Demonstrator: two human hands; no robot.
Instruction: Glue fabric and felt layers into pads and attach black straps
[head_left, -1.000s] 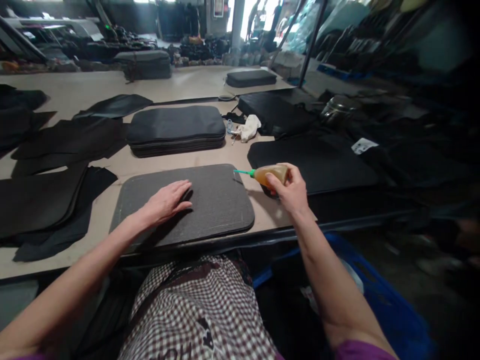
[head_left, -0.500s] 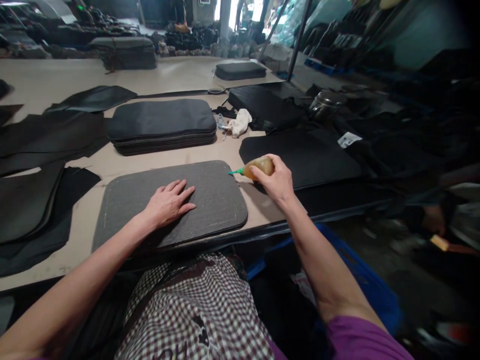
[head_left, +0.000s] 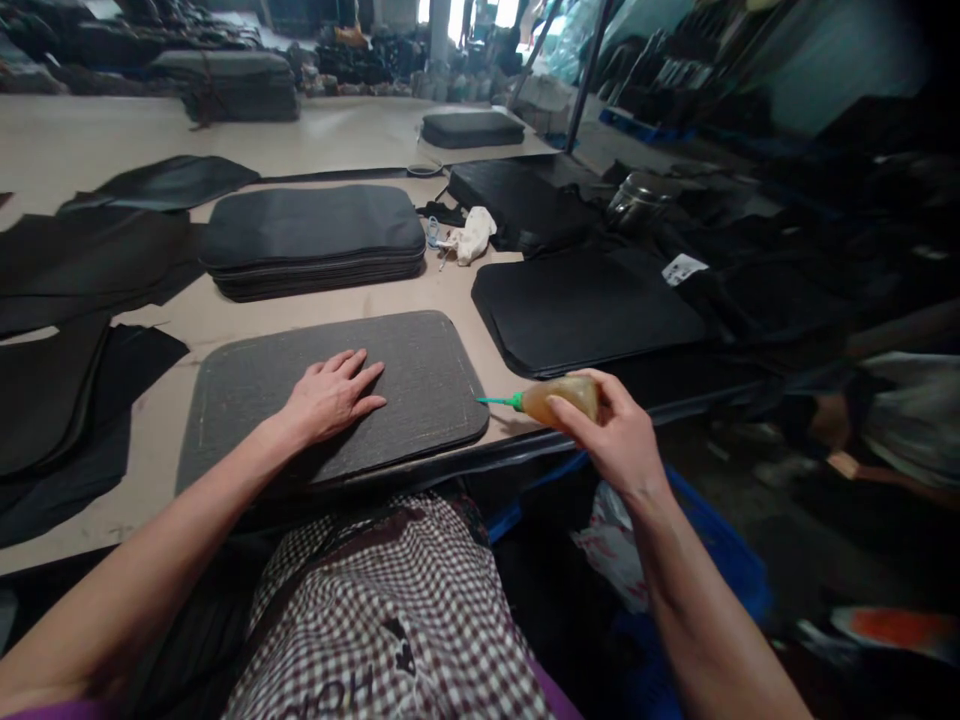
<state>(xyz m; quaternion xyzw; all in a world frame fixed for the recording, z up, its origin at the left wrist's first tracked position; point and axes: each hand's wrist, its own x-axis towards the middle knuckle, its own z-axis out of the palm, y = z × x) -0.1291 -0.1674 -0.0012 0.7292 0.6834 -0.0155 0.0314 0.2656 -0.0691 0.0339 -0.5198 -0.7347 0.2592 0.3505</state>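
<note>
A dark grey panel with rounded corners (head_left: 420, 350) lies at the table's front edge, with thin pale lines along its border. My left hand (head_left: 334, 395) rests flat on it, fingers spread. In my right hand (head_left: 619, 430) is a glue bottle (head_left: 559, 400), squeezable and filled with amber liquid. The bottle is tipped on its side. Its thin green nozzle points left, the tip at the panel's right edge near the front corner. Whether the tip touches the panel, I cannot tell.
Behind the panel sits a stack of black rounded panels (head_left: 315, 230). A black panel (head_left: 592, 310) lies to the right, and loose black sheets (head_left: 52, 400) to the left. A crumpled white cloth (head_left: 474, 236) and a metal pot (head_left: 637, 195) are farther back. A blue crate (head_left: 720, 550) stands below the table.
My right hand has brought the bottle toward me and slightly right, its nozzle tip travelling down the panel's right edge. My left hand stays on the panel. The whole view has shifted slightly.
</note>
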